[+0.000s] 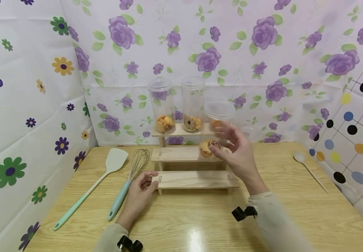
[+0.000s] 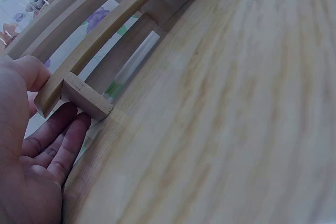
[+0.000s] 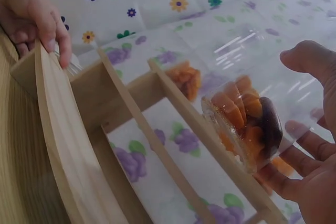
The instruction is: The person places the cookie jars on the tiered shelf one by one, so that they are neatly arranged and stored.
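Observation:
My left hand [image 1: 140, 190] pinches the left end of the lowest step of a three-step wooden rack [image 1: 194, 179], thumb on top; the left wrist view shows other fingers curled below the board. A clear lidded jar [image 1: 205, 148] with orange-yellow snack pieces and a dark red piece in its bottom is at the middle step's right. Around it curve the thumb and fingers of my right hand [image 1: 236, 154], some seen through the plastic. The right wrist view shows the jar [image 3: 241, 124] tilted, its round base near the rack's rails. Whether its base touches wood is unclear.
On the top step stand a jar [image 1: 161, 101] at left and another jar [image 1: 192, 105] beside it; orange pieces show behind the held jar. A spatula [image 1: 90, 189] and a whisk [image 1: 128, 185] lie left of the rack, a pale spoon [image 1: 309, 169] at right. Patterned cloth surrounds the table.

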`<state>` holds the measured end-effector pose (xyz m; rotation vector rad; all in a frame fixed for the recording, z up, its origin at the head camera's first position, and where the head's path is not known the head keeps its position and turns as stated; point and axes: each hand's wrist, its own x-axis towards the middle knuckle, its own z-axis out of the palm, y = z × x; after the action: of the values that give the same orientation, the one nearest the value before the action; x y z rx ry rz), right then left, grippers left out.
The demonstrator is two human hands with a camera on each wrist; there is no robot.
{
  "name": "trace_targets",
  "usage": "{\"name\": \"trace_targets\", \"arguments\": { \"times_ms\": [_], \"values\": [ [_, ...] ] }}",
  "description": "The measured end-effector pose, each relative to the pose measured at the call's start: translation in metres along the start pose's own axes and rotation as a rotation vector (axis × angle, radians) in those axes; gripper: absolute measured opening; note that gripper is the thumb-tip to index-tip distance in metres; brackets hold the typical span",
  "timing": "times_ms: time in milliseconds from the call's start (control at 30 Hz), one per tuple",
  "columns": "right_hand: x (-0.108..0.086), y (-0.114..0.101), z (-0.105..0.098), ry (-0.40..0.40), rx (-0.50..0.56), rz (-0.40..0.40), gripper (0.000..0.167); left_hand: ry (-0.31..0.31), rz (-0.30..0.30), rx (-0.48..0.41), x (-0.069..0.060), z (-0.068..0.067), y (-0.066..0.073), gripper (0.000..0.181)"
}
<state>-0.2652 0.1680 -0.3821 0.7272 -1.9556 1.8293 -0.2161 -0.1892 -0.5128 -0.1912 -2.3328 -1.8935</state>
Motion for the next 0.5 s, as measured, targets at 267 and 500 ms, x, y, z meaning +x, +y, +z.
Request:
{"name": "trace_targets", "arguments": {
  "times_ms": [267,500],
  "values": [
    [0.011,0.005,0.035,-0.033,0.031,0.029,0.078,0.011,-0.008,0.007,0.000,0.000,0.001,0.025],
    [0.020,0.009,0.066,-0.032,0.062,0.046,0.078,0.010,-0.003,0.000,0.001,0.000,-0.001,0.026]
  ]
}}
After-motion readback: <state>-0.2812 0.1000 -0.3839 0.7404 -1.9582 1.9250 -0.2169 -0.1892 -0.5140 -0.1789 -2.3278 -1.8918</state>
